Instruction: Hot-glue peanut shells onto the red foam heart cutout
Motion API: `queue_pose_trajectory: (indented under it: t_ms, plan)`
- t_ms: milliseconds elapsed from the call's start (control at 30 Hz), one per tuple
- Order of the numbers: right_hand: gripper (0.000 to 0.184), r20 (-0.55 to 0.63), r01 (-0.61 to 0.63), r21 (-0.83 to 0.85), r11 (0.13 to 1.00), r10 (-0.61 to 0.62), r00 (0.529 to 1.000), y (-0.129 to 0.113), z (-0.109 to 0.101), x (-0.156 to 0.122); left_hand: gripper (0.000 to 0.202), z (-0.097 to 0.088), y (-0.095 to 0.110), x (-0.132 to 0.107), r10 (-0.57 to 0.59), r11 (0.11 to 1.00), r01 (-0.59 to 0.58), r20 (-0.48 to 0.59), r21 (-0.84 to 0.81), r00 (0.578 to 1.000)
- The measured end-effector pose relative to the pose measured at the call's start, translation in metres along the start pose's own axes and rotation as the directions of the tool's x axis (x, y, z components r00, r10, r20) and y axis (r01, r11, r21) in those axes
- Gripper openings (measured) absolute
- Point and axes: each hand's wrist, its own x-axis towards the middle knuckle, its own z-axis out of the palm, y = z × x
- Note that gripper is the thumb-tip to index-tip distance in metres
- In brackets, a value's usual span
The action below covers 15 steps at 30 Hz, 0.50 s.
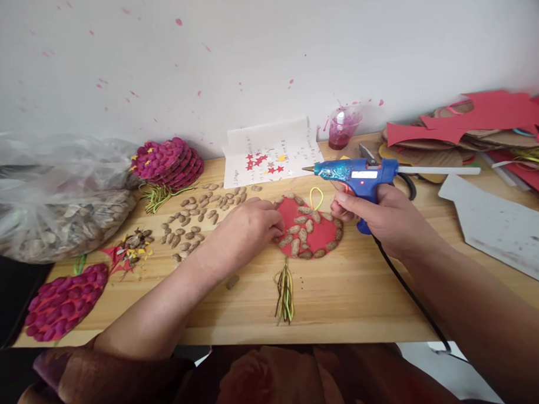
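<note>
My right hand (pixel 390 215) is wrapped round the grip of a blue hot glue gun (pixel 356 172), whose nozzle points left and whose white glue stick juts out behind. Below the nozzle lies a red lantern-shaped cutout (pixel 324 234), with peanuts along its rim and several more across its middle. It has a yellow loop (pixel 316 199) on top and a green and brown tassel (pixel 286 294) below. At the cutout's left edge my left hand (pixel 246 228) has its fingers pinched together; whatever is between them is hidden. Loose peanuts (pixel 191 223) are scattered left of that hand.
A stack of magenta decorations (pixel 169 163) stands beside a plastic bag of shells (pixel 83 219). Another magenta piece (pixel 66 304) lies front left. Paper with stars (pixel 271 152), a cup of red liquid (pixel 341 131) and red card scraps (pixel 489 118) line the back. A black cord (pixel 407 295) trails right.
</note>
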Motion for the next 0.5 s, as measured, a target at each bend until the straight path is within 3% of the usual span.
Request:
queue_pose_trajectory:
  t_ms: [267, 500]
  plan:
    - [0.021, -0.008, -0.023, -0.018, 1.0, 0.023, 1.0, -0.004, 0.002, -0.002, 0.018, 0.001, -0.017, 0.004, 0.204, 0.979, -0.204, -0.007, 0.006, 0.979]
    - [0.023, -0.001, -0.023, -0.029, 0.999, 0.023, 1.0, -0.001, 0.0, -0.001, 0.023, 0.004, -0.02, 0.006, 0.302, 0.952, -0.305, -0.063, -0.031, 0.951]
